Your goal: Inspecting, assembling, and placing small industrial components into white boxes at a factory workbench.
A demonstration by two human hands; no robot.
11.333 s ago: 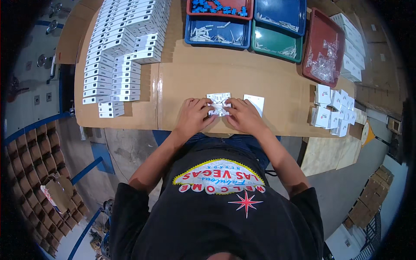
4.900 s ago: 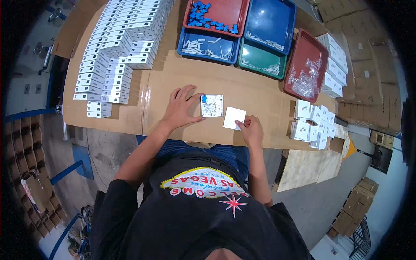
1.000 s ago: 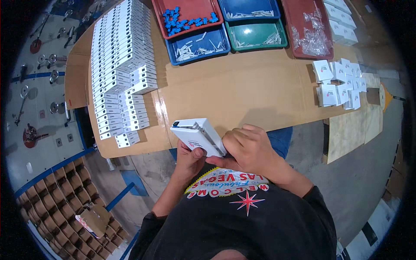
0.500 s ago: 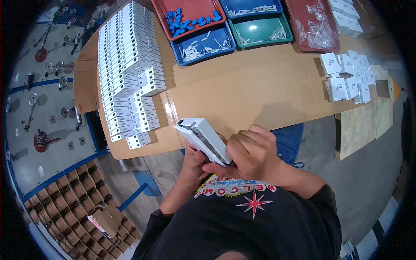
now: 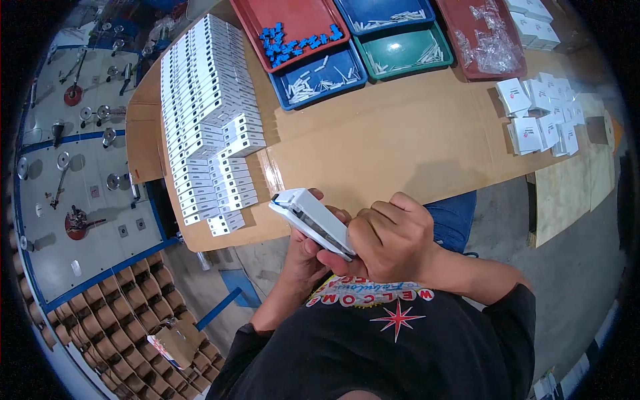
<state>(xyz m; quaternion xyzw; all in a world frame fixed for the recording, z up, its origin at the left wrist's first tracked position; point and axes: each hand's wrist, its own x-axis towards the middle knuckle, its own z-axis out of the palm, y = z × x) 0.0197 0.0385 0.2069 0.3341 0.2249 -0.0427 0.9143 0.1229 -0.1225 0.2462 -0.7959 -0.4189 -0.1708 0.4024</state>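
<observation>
Both hands hold a small white box [image 5: 323, 215] in front of my chest, tilted with its far end toward the left. Along its near long side runs a gap with something dark and grey in it, too narrow to make out. My left hand [image 5: 306, 253] grips the box from below and behind, with fingertips showing past its far edge. My right hand [image 5: 395, 235] is closed around the near right end, its fingers curled and its thumb along the lower edge.
Stacked white boxes [image 5: 210, 93] fill the table's left side. Along the back stand a red tray of blue pieces [image 5: 250, 33], blue [image 5: 300, 103] and green trays [image 5: 400, 72] of white sticks, and a red tray of clear plastic [image 5: 470, 67]. More white packets [image 5: 530, 135] lie at right.
The box has turned slightly, so its white top face shows differently. Left fingertips now show beyond its far edge. The whole view has shifted a little to the right.
</observation>
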